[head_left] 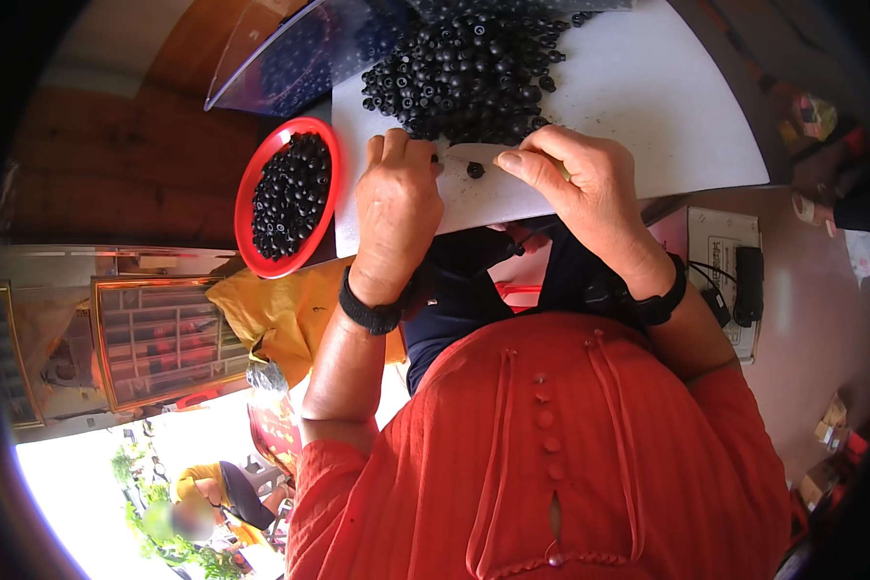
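The left hand (394, 198) is pinching a small black piece (436, 159); the right hand (590, 179) is pressing thumb to forefinger, contents unclear; a loose black bead (475, 170) is lying between.

Black pieces (454, 87): hard plastic by look; smooth, marked by small soft highlights.
Red dish (246, 198): plastic; rim smooth and glossy.
White work surface (686, 116): smooth, matt; dusted with fine dark specks.
Clear bin (285, 63): transparent plastic, blue-tinted, shiny.
Yellow sack (295, 304): creased, flexible; whether woven or film cannot be told.
Red top (590, 464): ribbed cloth, matt.
Brown panel (126, 174): wood-like, dull.
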